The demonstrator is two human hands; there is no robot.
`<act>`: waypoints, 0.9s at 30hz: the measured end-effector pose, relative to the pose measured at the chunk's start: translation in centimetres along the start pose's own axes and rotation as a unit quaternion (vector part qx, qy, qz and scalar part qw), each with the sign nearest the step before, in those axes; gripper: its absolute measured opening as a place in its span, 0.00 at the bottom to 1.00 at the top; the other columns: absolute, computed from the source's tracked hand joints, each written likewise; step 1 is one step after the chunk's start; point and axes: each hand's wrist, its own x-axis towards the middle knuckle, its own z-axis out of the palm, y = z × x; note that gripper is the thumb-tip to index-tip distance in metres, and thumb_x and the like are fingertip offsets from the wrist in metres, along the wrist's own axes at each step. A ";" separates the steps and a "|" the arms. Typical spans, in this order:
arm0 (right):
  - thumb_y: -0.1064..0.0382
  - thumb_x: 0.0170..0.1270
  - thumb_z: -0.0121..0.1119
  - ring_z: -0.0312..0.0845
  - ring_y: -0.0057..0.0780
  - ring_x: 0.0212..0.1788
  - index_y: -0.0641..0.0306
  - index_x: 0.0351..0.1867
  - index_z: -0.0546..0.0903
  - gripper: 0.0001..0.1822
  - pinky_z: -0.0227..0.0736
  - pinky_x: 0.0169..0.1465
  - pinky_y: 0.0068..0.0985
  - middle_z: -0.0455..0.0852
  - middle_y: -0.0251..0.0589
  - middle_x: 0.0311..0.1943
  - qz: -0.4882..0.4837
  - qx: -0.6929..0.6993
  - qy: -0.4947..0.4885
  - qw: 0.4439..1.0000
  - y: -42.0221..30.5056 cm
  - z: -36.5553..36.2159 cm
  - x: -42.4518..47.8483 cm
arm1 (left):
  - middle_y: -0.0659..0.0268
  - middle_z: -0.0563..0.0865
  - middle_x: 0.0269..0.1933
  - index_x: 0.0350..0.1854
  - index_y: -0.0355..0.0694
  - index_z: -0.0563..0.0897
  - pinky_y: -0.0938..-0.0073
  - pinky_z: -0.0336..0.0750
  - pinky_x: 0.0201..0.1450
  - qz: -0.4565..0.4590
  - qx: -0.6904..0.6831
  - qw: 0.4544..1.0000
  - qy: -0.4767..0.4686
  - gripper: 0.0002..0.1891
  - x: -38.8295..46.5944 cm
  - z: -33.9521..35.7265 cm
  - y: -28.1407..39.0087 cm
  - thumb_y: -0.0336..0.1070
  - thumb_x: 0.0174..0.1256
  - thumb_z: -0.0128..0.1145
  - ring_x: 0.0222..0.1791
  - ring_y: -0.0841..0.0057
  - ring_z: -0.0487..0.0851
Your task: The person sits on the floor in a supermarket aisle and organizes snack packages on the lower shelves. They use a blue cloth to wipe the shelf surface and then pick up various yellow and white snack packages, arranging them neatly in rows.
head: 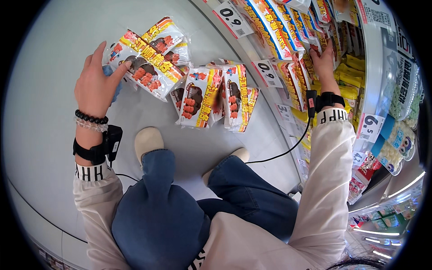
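My left hand (98, 79) touches the left end of a white and yellow snack packet (145, 64) printed with red bears, its thumb on top; a blue cloth-like thing (116, 88) lies partly hidden beside the palm. More such packets (199, 98) lie in an overlapping pile on the grey floor. At the upper right my right hand (323, 60) reaches into a shelf among upright brown and yellow packets, fingers spread around them; whether it grips one I cannot tell. Blue-edged snack packets (266, 27) stand in a row just left of it.
Price tags (233, 20) line the shelf's curved front edge. Yellow packets (351, 71) fill the shelf right of my right hand, and plastic-packed goods (398, 141) sit farther right. Near my shoes (149, 143) a black cable (280, 158) runs from the right wrist device.
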 end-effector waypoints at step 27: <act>0.64 0.43 0.68 0.76 0.45 0.45 0.66 0.49 0.70 0.29 0.72 0.46 0.32 0.77 0.50 0.45 -0.169 0.446 -0.290 0.830 -26.3 -2.3 -17.1 | 0.57 0.81 0.46 0.45 0.32 0.74 0.80 0.75 0.39 0.222 -0.461 0.859 -0.014 0.22 -3.7 -6.2 6.2 0.24 0.45 0.67 0.37 0.81 0.80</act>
